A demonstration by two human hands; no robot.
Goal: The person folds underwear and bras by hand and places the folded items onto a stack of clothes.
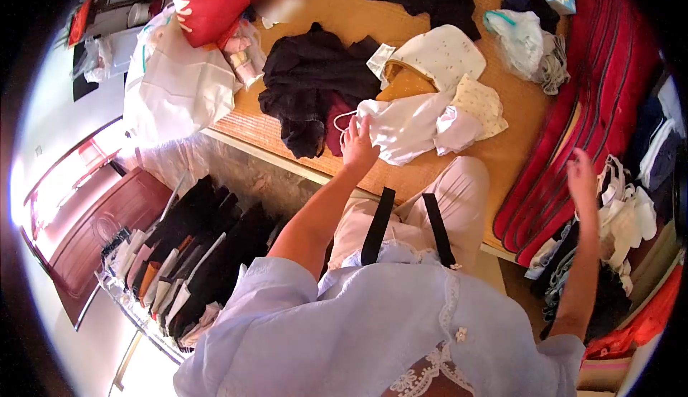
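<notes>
My left hand (pixel 360 145) reaches over the mat with its fingers apart, at the edge of a white garment (pixel 405 126) with thin straps. I cannot tell whether the fingertips touch the cloth. Beside that garment lies a pale yellow patterned cloth (pixel 481 103). A cream spotted garment (pixel 444 56) is spread just behind. To the left of the hand sits a heap of black clothing (pixel 315 78), with a dark red cloth (pixel 337 123) at its side. My right hand (pixel 582 173) is raised off to the right, fingers apart and holding nothing, near folded red bedding (pixel 573 146).
A woven mat (pixel 516 153) covers the bed. White bras (pixel 623 211) hang at the right. Packed hanging clothes (pixel 193 254) fill a rack at lower left. White (pixel 179 92) and red bags (pixel 208 10) stand at back left; a clear plastic bag (pixel 517 42) lies at back right.
</notes>
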